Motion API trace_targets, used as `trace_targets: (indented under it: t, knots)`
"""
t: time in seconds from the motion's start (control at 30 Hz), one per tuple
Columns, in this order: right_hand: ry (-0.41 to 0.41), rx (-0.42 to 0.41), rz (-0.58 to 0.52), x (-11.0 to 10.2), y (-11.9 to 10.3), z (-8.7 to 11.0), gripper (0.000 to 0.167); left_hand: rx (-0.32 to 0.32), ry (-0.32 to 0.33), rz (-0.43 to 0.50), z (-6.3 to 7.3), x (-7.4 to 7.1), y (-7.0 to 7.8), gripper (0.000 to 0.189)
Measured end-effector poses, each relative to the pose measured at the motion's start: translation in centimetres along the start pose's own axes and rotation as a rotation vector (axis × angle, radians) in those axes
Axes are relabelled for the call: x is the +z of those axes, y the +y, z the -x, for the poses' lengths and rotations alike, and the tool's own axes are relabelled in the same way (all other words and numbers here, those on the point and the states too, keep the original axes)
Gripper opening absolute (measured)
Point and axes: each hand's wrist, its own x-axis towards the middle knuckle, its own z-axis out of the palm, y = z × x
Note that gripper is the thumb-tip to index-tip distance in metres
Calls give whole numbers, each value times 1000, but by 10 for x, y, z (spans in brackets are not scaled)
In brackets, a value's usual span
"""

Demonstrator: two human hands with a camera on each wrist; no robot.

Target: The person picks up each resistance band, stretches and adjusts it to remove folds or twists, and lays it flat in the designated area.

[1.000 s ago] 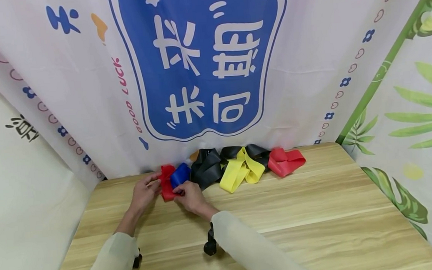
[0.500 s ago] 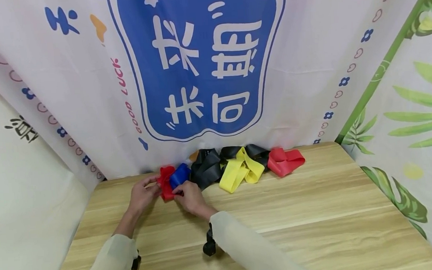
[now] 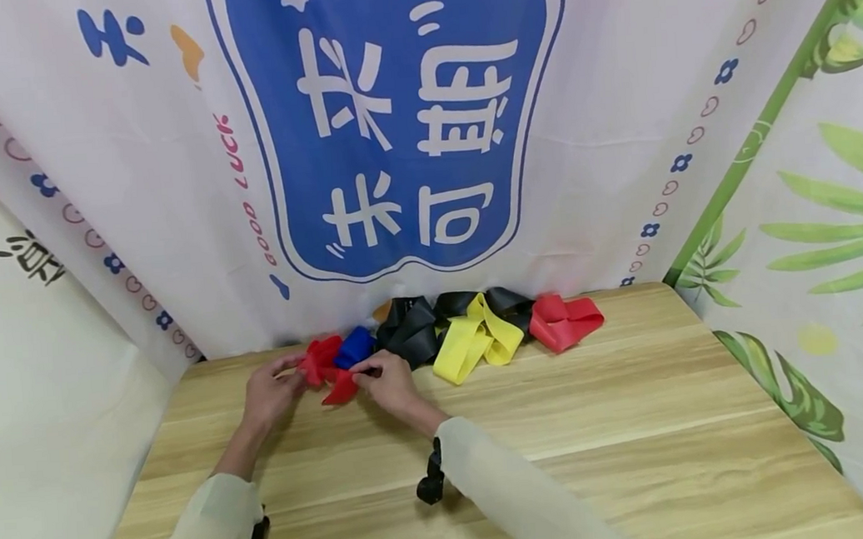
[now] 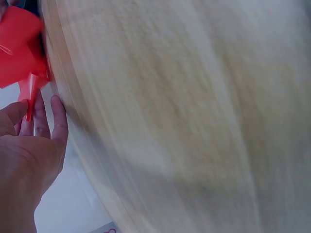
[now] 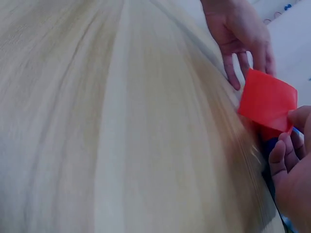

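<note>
Well to the left of the yellow ribbon (image 3: 458,351), a red ribbon (image 3: 321,357) was held over the wooden table (image 3: 535,463). Its left part was pinched by the left hand (image 3: 271,393), thumb and fingers clamped on the strip. A flap of it, nearer the yellow ribbon, was pinched by the right hand (image 3: 394,385), with thumb and fingertips closed on the red material. Between the red ribbon and the yellow ribbon, a blue ribbon (image 3: 354,347) and a folded black ribbon (image 3: 409,334) were placed, the black one closer to the yellow. More black material (image 3: 505,300) was partly covered by the yellow ribbon. To the right of the yellow ribbon, a lighter red ribbon (image 3: 566,321) was laid in loops. Behind the yellow ribbon, a printed cloth (image 3: 597,166) was hung.
</note>
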Motion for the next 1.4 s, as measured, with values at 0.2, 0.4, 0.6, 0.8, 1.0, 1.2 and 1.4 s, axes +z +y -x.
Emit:
trace_targets:
  t: [0.2, 0.4, 0.6, 0.8, 1.0, 1.2, 1.4]
  knots:
    - [8, 74, -62, -11, 6, -3, 9, 11, 0, -9, 5, -5, 1, 36]
    - [-63, 139, -170, -19, 13, -1, 12, 45, 15, -29, 11, -9, 0, 34]
    - [-89, 132, -161, -29, 12, 1, 13, 47, 8, -98, 16, -17, -1, 33]
    - [-119, 172, -255, -36, 10, 7, 15, 37, -18, -133, 22, -22, -2, 32]
    - [-124, 196, -289, -43, 13, 10, 15, 45, -20, -108, 27, -24, -4, 32]
    - [-134, 277, -349, -50, 16, 12, 16, 53, -5, -132, 32, -28, -7, 31]
    - [-128, 322, -353, -60, 15, 14, 14, 78, 1, -148, 39, -34, -8, 31]
